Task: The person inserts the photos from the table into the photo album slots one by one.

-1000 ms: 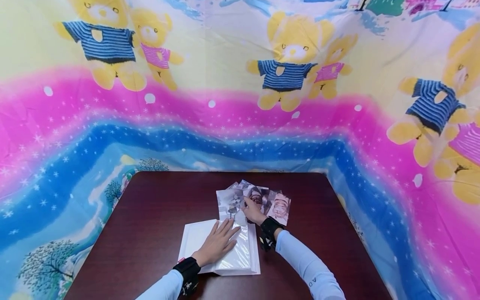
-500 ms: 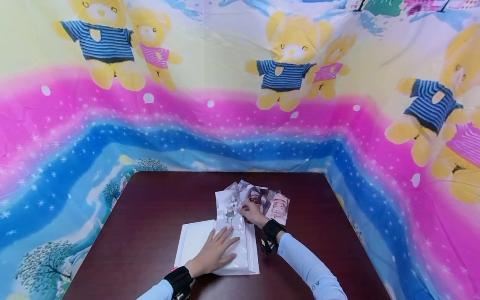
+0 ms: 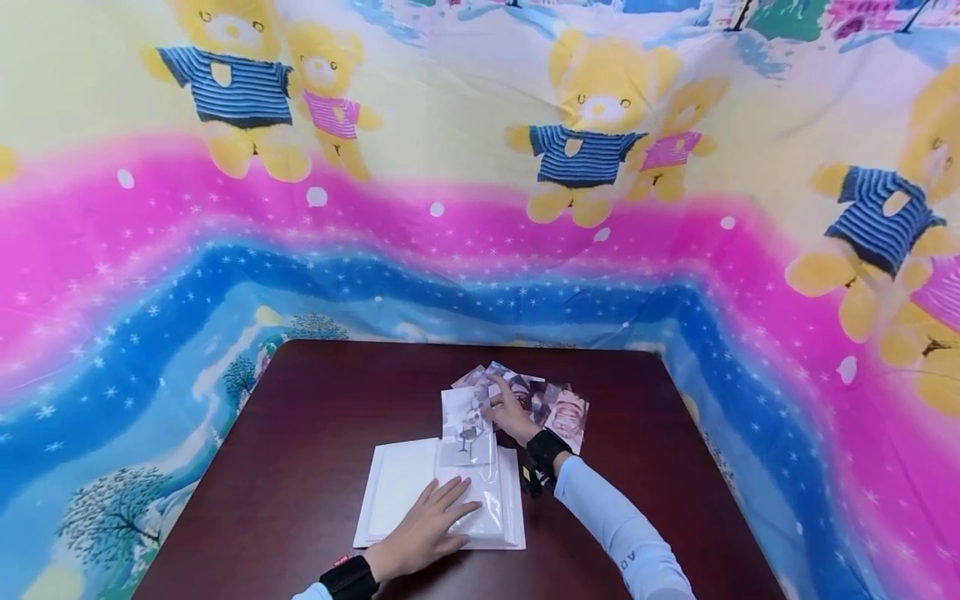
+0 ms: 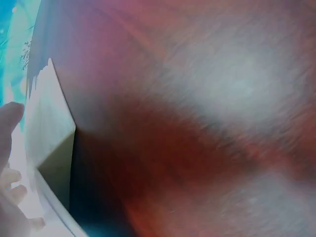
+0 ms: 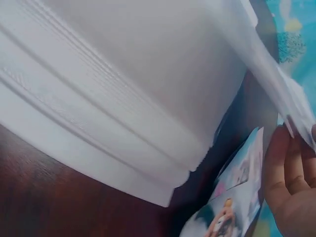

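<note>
Album (image 3: 397, 487), white, lies open on the table (image 3: 300, 433), near its front edge. Left hand (image 3: 427, 525) rests flat on the album's clear sleeve page (image 3: 480, 500), fingers straight and spread, holding nothing. Photo (image 3: 467, 429) sits at the album's far edge, lower part tucked into the sleeve. Right hand (image 3: 513, 417), just beyond the album, pinches the photo's right edge. Loose photos (image 3: 566, 408) lie fanned beyond the album, touching one another, partly under the right hand.
</note>
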`<state>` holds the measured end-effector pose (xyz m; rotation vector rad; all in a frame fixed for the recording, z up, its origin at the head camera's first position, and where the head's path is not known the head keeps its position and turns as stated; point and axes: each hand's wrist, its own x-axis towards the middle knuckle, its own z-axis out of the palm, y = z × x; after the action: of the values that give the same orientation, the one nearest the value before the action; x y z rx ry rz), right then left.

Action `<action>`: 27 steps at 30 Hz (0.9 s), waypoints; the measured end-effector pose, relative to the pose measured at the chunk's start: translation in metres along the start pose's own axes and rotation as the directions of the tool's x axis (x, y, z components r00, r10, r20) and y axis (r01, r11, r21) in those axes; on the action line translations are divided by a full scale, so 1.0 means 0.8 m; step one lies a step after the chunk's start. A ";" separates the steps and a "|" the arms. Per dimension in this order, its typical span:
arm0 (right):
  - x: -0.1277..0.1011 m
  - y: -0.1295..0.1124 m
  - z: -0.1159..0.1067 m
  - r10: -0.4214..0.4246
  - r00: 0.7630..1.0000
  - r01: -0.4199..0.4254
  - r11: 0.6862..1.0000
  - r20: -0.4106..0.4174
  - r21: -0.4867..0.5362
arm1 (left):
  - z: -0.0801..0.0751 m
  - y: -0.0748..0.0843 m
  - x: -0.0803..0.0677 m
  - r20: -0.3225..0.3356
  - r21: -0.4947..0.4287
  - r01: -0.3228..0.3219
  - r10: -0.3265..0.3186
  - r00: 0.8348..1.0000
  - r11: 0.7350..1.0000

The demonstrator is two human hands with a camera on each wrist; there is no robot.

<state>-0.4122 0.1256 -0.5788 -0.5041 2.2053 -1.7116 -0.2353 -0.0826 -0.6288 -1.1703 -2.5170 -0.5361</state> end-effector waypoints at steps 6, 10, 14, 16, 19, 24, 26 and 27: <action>0.000 -0.003 0.005 -0.039 0.997 0.048 0.988 0.064 -0.144 | 0.008 0.004 -0.006 -0.008 0.021 -0.014 0.014 1.000 1.000; -0.003 0.001 0.008 -0.046 0.994 0.062 0.982 0.095 -0.177 | 0.006 0.003 -0.007 -0.044 0.009 -0.018 0.019 0.999 1.000; -0.008 0.005 0.007 -0.031 0.991 0.055 0.980 0.129 -0.192 | 0.003 0.001 -0.007 -0.066 0.004 -0.034 0.035 0.997 0.999; -0.010 0.006 0.007 -0.019 0.990 0.047 0.979 0.140 -0.200 | 0.003 0.000 -0.008 -0.069 0.001 -0.040 0.040 0.997 0.999; -0.013 0.010 0.006 -0.010 0.990 0.040 0.978 0.144 -0.206 | 0.004 -0.001 -0.008 -0.071 -0.002 -0.041 0.041 0.997 0.999; -0.016 0.013 0.009 -0.033 0.991 0.063 0.970 0.132 -0.236 | 0.004 -0.004 -0.008 -0.085 -0.004 -0.043 0.043 0.995 0.999; -0.019 0.010 0.011 -0.039 0.990 0.071 0.967 0.134 -0.246 | 0.004 -0.005 -0.008 -0.093 -0.005 -0.046 0.046 0.995 0.999; -0.021 0.008 0.012 -0.036 0.990 0.070 0.967 0.139 -0.246 | 0.005 -0.005 -0.009 -0.096 -0.006 -0.047 0.046 0.994 0.999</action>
<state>-0.3931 0.1261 -0.5870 -0.7223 2.3391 -1.3845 -0.2347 -0.0878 -0.6360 -1.1745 -2.4034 -0.5774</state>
